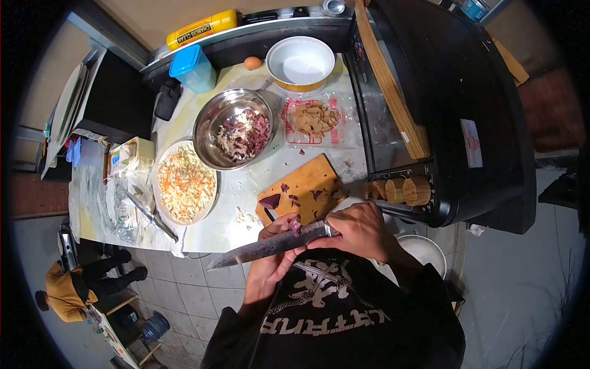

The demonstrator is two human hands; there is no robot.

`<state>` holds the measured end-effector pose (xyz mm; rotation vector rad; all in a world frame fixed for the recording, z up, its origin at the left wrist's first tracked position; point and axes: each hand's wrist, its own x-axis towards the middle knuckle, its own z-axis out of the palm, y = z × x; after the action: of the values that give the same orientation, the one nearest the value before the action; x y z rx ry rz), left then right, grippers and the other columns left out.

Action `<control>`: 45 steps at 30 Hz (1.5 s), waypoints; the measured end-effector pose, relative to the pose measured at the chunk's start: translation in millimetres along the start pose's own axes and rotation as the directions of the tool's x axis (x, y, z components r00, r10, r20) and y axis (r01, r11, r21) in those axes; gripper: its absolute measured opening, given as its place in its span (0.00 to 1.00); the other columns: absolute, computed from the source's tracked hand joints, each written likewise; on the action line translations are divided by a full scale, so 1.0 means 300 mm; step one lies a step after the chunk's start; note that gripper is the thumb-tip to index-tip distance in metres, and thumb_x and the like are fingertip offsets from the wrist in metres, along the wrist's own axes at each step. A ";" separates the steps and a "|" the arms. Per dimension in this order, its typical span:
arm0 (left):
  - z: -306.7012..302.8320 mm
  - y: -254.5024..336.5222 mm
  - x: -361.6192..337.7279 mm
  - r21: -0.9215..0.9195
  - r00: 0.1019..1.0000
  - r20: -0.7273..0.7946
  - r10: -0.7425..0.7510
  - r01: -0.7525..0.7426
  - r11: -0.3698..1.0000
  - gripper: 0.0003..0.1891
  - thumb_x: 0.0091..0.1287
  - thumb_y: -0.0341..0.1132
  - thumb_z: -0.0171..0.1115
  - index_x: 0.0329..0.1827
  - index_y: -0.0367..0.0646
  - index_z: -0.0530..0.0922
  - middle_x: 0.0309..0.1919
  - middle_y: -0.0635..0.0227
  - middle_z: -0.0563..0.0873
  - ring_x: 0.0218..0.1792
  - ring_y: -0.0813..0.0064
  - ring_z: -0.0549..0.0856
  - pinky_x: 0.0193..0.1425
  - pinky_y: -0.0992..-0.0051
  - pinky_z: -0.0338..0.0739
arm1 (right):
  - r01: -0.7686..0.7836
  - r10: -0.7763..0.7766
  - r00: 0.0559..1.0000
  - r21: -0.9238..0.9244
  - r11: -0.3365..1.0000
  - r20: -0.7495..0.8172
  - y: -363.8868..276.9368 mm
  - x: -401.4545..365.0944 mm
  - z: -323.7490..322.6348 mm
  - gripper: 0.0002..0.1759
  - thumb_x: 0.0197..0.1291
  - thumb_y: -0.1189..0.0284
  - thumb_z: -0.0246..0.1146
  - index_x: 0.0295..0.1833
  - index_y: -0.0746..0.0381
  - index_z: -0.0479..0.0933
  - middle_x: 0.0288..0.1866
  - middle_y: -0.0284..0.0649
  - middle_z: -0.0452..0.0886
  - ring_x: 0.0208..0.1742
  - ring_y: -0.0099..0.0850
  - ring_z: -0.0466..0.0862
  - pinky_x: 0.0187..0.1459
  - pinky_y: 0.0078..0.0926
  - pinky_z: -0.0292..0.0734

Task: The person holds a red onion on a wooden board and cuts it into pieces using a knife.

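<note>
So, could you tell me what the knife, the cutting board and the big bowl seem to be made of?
Knife: grey metal blade, dull and smeared. Cutting board: pale brown wood, matte, stained purple. Bowl: likely stainless steel, its rim shining with reflections.

I see a long knife (pixel 270 246). Its blade is grey and a bit smudged. It is up in the air, almost flat, with the tip pointing left and a little down. I see a small purple piece (pixel 295 226) too. It is dark and lumpy, and it sits right against the top of the blade, near the handle.
</note>
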<state>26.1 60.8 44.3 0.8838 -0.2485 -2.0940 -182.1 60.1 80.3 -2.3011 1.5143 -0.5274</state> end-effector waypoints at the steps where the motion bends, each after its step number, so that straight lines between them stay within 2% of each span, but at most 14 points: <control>1: -0.005 -0.001 -0.002 0.000 1.000 -0.001 0.001 -0.001 1.000 0.18 0.70 0.35 0.57 0.58 0.33 0.72 0.43 0.60 0.83 0.39 0.69 0.86 0.39 0.72 0.87 | 0.001 -0.001 1.000 0.001 1.000 0.000 0.000 -0.001 0.000 0.28 0.49 0.39 0.64 0.23 0.55 0.76 0.14 0.32 0.75 0.17 0.30 0.76 0.27 0.30 0.65; 3: -0.013 0.001 -0.008 0.035 1.000 0.015 -0.001 0.000 0.999 0.18 0.69 0.34 0.58 0.57 0.33 0.73 0.44 0.58 0.83 0.40 0.69 0.86 0.41 0.72 0.87 | 0.006 -0.004 0.998 0.030 1.000 -0.057 -0.005 -0.005 0.001 0.31 0.46 0.39 0.66 0.19 0.58 0.72 0.16 0.33 0.74 0.19 0.33 0.76 0.27 0.31 0.67; 9: -0.034 -0.001 -0.010 0.079 0.996 0.067 0.051 -0.056 0.995 0.19 0.67 0.33 0.60 0.58 0.32 0.72 0.45 0.57 0.83 0.43 0.68 0.86 0.45 0.71 0.86 | 0.029 -0.032 0.987 -0.022 0.999 -0.157 -0.007 -0.011 0.023 0.32 0.46 0.39 0.66 0.18 0.59 0.70 0.15 0.32 0.73 0.19 0.30 0.77 0.25 0.28 0.67; 13: -0.010 0.007 -0.012 0.103 0.998 0.034 0.058 -0.062 0.993 0.19 0.67 0.32 0.61 0.58 0.32 0.72 0.44 0.57 0.83 0.43 0.69 0.86 0.47 0.72 0.85 | 0.021 -0.031 0.982 -0.057 0.998 -0.188 -0.018 -0.010 0.029 0.32 0.47 0.39 0.66 0.18 0.59 0.70 0.15 0.32 0.73 0.19 0.29 0.77 0.24 0.28 0.67; 16: -0.011 0.013 -0.010 0.048 0.996 0.031 0.081 -0.083 0.995 0.19 0.66 0.32 0.61 0.58 0.32 0.72 0.43 0.59 0.82 0.43 0.70 0.85 0.48 0.73 0.84 | -0.022 0.015 0.987 -0.039 0.999 -0.157 -0.020 -0.006 0.035 0.32 0.47 0.39 0.66 0.18 0.59 0.71 0.15 0.33 0.73 0.19 0.31 0.77 0.25 0.31 0.67; 18: -0.016 0.018 -0.011 0.042 1.000 0.010 0.010 -0.011 0.999 0.21 0.66 0.32 0.61 0.59 0.31 0.70 0.44 0.61 0.82 0.43 0.71 0.85 0.48 0.73 0.84 | -0.031 0.028 0.998 0.071 0.997 0.047 -0.009 0.001 0.016 0.31 0.50 0.39 0.63 0.23 0.59 0.76 0.18 0.37 0.77 0.18 0.35 0.78 0.24 0.31 0.70; 22: -0.001 0.018 -0.011 0.054 0.999 -0.045 0.003 0.000 0.999 0.24 0.66 0.32 0.62 0.61 0.30 0.68 0.46 0.62 0.81 0.44 0.71 0.84 0.49 0.72 0.83 | -0.065 0.046 0.985 0.109 0.992 0.169 -0.012 0.018 0.003 0.31 0.52 0.40 0.62 0.26 0.61 0.77 0.18 0.40 0.77 0.19 0.38 0.78 0.26 0.33 0.71; 25: -0.019 0.019 -0.003 0.021 0.999 0.009 0.039 -0.039 0.999 0.27 0.64 0.33 0.64 0.63 0.30 0.65 0.47 0.62 0.81 0.46 0.71 0.83 0.50 0.72 0.83 | -0.051 0.038 0.995 0.150 0.987 0.088 -0.008 0.022 0.029 0.30 0.53 0.40 0.62 0.27 0.60 0.77 0.17 0.40 0.76 0.19 0.38 0.78 0.26 0.34 0.72; 27: -0.036 0.020 0.002 0.048 0.998 0.050 0.025 -0.027 0.998 0.28 0.64 0.32 0.64 0.64 0.30 0.64 0.48 0.61 0.80 0.48 0.71 0.82 0.51 0.73 0.81 | 0.004 -0.004 0.999 0.016 1.000 -0.052 -0.009 0.015 0.043 0.31 0.53 0.40 0.62 0.26 0.60 0.76 0.16 0.38 0.75 0.18 0.35 0.78 0.24 0.32 0.73; 28: -0.033 0.019 0.002 0.048 0.998 0.051 0.023 -0.025 0.999 0.28 0.64 0.32 0.64 0.64 0.30 0.64 0.48 0.61 0.80 0.48 0.71 0.82 0.51 0.73 0.81 | 0.002 -0.002 0.999 0.015 1.000 -0.052 -0.014 0.012 0.045 0.31 0.53 0.40 0.62 0.26 0.60 0.76 0.16 0.38 0.75 0.18 0.35 0.78 0.24 0.32 0.73; 30: -0.026 0.023 0.002 0.062 0.997 0.053 0.064 -0.067 0.996 0.28 0.64 0.31 0.64 0.65 0.31 0.64 0.49 0.62 0.79 0.47 0.71 0.82 0.52 0.73 0.80 | -0.068 0.066 0.995 -0.024 0.997 -0.070 -0.026 0.012 0.049 0.30 0.46 0.42 0.68 0.22 0.59 0.73 0.16 0.37 0.74 0.20 0.35 0.79 0.24 0.31 0.71; 34: -0.032 0.020 0.004 0.049 0.995 0.075 0.067 -0.070 0.996 0.28 0.64 0.30 0.63 0.65 0.31 0.64 0.49 0.62 0.79 0.47 0.70 0.82 0.52 0.74 0.80 | -0.043 0.035 0.991 -0.065 0.997 -0.126 -0.017 0.003 0.073 0.29 0.45 0.42 0.68 0.24 0.58 0.73 0.17 0.35 0.74 0.21 0.33 0.79 0.24 0.29 0.71; 43: 0.000 0.026 -0.007 0.063 0.996 -0.039 0.081 -0.078 0.995 0.26 0.66 0.29 0.60 0.65 0.31 0.64 0.46 0.61 0.80 0.44 0.72 0.83 0.49 0.76 0.81 | -0.042 0.037 0.984 -0.024 0.999 -0.174 -0.018 0.009 0.083 0.29 0.45 0.42 0.68 0.24 0.59 0.73 0.19 0.36 0.75 0.22 0.34 0.79 0.25 0.32 0.70; 45: -0.010 0.022 -0.005 0.054 0.996 -0.072 0.050 -0.046 0.997 0.26 0.65 0.30 0.61 0.64 0.30 0.65 0.43 0.60 0.81 0.41 0.72 0.84 0.45 0.76 0.82 | -0.108 0.105 0.994 0.095 0.990 0.032 -0.011 0.013 0.070 0.29 0.46 0.43 0.68 0.23 0.60 0.73 0.19 0.38 0.75 0.23 0.36 0.79 0.28 0.34 0.68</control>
<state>32.7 58.1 46.0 0.9748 -0.2843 -2.0143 -168.0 59.3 63.7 -2.1334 1.5536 -0.5264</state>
